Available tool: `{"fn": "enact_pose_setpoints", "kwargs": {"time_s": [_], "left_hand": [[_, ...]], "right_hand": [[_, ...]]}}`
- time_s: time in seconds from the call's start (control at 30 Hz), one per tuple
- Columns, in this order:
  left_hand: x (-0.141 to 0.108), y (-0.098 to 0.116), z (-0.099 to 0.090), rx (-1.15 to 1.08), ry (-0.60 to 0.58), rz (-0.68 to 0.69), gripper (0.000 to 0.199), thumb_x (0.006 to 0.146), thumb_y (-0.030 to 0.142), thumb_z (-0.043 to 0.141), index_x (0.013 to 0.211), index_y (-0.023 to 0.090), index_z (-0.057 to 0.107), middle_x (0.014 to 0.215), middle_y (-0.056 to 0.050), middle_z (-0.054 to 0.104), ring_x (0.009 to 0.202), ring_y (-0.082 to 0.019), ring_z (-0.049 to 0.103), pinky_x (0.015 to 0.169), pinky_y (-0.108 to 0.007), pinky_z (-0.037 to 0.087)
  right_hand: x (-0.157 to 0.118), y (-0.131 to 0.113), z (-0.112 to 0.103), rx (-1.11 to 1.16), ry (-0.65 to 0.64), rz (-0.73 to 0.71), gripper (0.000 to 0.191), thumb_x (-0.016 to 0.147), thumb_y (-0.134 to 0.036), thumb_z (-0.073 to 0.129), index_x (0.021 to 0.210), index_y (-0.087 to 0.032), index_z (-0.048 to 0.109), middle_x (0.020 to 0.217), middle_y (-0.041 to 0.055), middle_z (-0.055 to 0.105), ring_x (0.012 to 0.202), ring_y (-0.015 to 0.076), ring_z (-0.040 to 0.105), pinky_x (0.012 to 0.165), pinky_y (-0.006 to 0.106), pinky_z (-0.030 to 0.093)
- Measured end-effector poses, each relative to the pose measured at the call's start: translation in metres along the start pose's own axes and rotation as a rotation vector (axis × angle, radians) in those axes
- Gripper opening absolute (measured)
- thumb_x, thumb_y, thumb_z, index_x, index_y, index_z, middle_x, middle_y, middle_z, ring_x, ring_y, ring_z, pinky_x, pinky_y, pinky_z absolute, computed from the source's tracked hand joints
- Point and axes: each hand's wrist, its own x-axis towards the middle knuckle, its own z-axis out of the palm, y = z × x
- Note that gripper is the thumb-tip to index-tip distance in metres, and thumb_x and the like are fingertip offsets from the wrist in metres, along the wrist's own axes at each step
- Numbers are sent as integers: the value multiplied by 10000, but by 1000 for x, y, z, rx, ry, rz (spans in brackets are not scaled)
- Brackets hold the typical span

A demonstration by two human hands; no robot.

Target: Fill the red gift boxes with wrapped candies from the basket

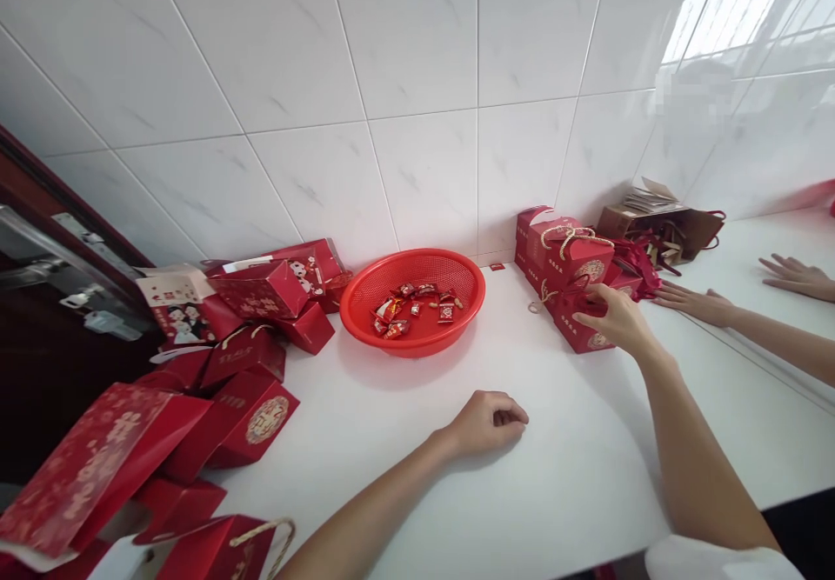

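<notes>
My left hand (pixel 490 423) rests on the white table with its fingers loosely curled, and nothing shows inside them. On the right, my right hand (pixel 613 319) has its thumb and fingertips closed at the top of a small red gift box (pixel 577 330). The exact grip is partly hidden by the fingers. Behind it is a stack of red gift boxes (pixel 533 254) with a twisted cord handle. Beyond my left hand stands a red plastic basket (pixel 417 350), holding several wrapped candies (pixel 395 309) and a few peanuts.
Red boxes and bags (pixel 251 423) crowd the left side. At right, an open brown bag (pixel 695 232) lies on its side near dark red ribbons (pixel 643 267). Another person's hands (pixel 695 304) lie flat on the table. A tiled wall (pixel 424 163) borders the back.
</notes>
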Motion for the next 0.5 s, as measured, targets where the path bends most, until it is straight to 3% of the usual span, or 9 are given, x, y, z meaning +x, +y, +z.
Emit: {"fn": "enact_pose_setpoints", "kwargs": {"time_s": [0.13, 0.23, 0.4, 0.5], "left_hand": [[2, 5, -10, 59, -101, 9, 181, 785, 187, 649, 916, 175, 775, 931, -54, 738, 815, -166, 659, 741, -265, 517], [4, 23, -24, 161, -202, 97, 204, 794, 149, 621, 931, 175, 770, 956, -58, 746, 832, -165, 665, 773, -261, 517], [5, 77, -60, 395, -256, 202, 214, 824, 149, 595, 940, 209, 765, 959, -41, 754, 811, -157, 677, 773, -256, 510], [-3, 115, -90, 491, -246, 199, 209, 819, 162, 615, 955, 218, 764, 975, -37, 757, 846, -178, 688, 801, -272, 501]], "right_hand": [[0, 5, -1, -11, -5, -22, 363, 690, -405, 655, 995, -213, 613, 960, 117, 719, 935, 333, 652, 819, 456, 498], [-1, 9, -1, 3, 12, -31, 341, 696, -381, 638, 991, -211, 617, 994, 131, 720, 943, 335, 652, 825, 462, 499], [-2, 10, -1, 55, 19, -41, 311, 702, -377, 624, 972, -223, 621, 1022, 133, 721, 966, 341, 647, 859, 485, 491], [-4, 6, -2, 38, 39, -57, 273, 712, -391, 617, 933, -232, 615, 993, 138, 721, 928, 348, 640, 837, 487, 483]]}}
